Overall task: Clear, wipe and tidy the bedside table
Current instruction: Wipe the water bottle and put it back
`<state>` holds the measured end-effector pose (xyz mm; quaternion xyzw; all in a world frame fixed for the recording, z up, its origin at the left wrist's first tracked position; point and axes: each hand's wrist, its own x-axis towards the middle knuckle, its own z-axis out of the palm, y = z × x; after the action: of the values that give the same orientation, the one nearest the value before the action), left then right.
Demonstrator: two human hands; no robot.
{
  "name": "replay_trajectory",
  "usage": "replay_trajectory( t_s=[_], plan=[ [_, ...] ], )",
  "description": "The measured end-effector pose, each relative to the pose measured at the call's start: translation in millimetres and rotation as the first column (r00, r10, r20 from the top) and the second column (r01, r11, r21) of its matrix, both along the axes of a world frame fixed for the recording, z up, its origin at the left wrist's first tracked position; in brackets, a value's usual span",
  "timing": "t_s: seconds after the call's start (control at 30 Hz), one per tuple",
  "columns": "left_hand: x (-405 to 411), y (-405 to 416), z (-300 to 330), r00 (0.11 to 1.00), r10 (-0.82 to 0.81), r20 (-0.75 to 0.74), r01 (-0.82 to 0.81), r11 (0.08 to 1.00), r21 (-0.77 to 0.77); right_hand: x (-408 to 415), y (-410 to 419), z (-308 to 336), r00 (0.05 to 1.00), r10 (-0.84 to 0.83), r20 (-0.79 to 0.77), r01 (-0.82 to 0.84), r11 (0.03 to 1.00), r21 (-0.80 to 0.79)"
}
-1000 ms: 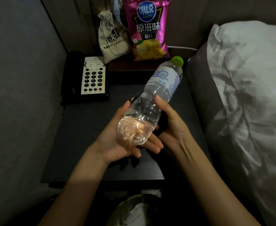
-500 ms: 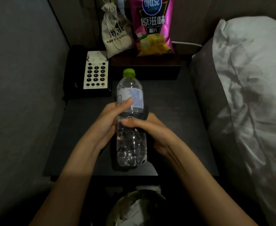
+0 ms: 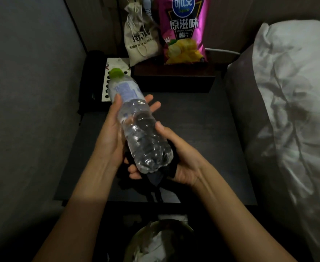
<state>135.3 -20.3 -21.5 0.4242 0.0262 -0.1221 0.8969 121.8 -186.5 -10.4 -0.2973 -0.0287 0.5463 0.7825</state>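
A clear water bottle point(image 3: 136, 125) with a green cap point(image 3: 116, 73) is held tilted above the dark bedside table point(image 3: 202, 129), cap pointing to the far left. My left hand point(image 3: 112, 137) grips its upper body from the left. My right hand point(image 3: 180, 157) holds the bottle's lower end together with a dark cloth point(image 3: 155, 177) that hangs below the base.
A black telephone point(image 3: 98, 86) with a white keypad sits at the table's far left. A beige drawstring pouch point(image 3: 140, 35) and a pink crisp bag point(image 3: 185, 31) stand on a dark box point(image 3: 174, 80) at the back. A pillow point(image 3: 297, 110) lies right. A lined bin point(image 3: 159, 242) stands below.
The bottle has swung from pointing far right, through upright, to pointing far left. Both hands have stayed on it, and the dark cloth now hangs beneath its base.
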Motion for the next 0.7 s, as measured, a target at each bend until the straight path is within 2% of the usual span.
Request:
replay_trajectory(
  t_s=[0.27,0.4,0.5,0.6,0.7],
  plan=[
    [-2.3,-6.5,4.1,0.97,0.238,0.042,-0.235,0.97,-0.062,9.2,-3.7,0.5,0.989,0.02,0.149,0.014,0.976,-0.218],
    [-4.2,-7.5,5.3,0.964,0.265,0.018,-0.265,0.962,0.068,13.5,-13.4,-0.8,0.961,-0.007,0.277,0.101,0.94,-0.327],
    [-4.0,-8.5,3.5,0.955,0.293,-0.04,-0.287,0.95,0.122,11.5,-17.3,-4.1,0.927,-0.082,0.366,0.248,0.867,-0.433],
    [-3.7,-13.2,3.9,0.953,0.295,-0.067,-0.291,0.955,0.066,17.5,-20.9,-12.6,0.864,-0.203,0.46,0.453,0.71,-0.538],
    [-3.0,-15.6,7.9,0.974,0.207,-0.097,-0.212,0.976,-0.042,27.9,-29.5,-9.5,0.775,-0.446,0.448,0.626,0.642,-0.444]
  ],
)
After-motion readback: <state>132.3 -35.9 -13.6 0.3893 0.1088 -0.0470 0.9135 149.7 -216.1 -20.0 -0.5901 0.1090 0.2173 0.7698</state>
